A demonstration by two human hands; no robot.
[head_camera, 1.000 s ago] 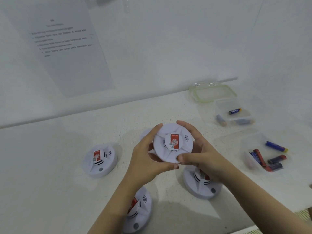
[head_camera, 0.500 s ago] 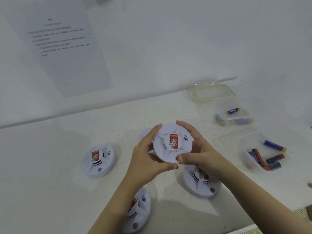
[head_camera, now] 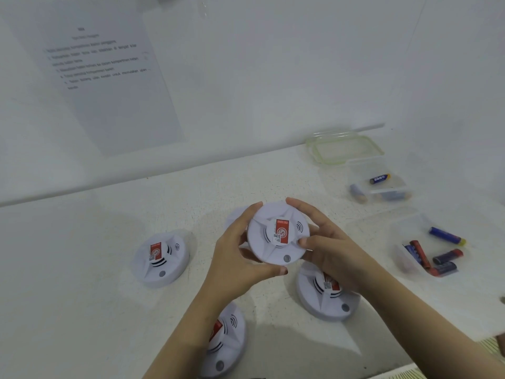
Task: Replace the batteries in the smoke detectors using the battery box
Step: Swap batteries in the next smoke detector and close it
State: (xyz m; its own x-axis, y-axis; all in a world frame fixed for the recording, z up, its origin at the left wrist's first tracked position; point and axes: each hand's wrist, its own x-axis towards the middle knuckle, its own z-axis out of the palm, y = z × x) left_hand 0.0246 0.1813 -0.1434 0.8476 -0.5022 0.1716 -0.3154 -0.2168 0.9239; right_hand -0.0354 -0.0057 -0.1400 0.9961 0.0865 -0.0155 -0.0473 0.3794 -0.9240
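Left hand (head_camera: 235,258) and right hand (head_camera: 332,251) grasp a white detector (head_camera: 277,233) by its rim, label up, above the table (head_camera: 82,310). Three more detectors lie below; battery boxes (head_camera: 426,250) sit well right, lid (head_camera: 344,147) behind.

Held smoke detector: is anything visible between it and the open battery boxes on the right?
Nothing visible does. Both hands, left hand and right hand, grip the held smoke detector above the counter. The counter is bare between it and the near battery box and the far battery box.
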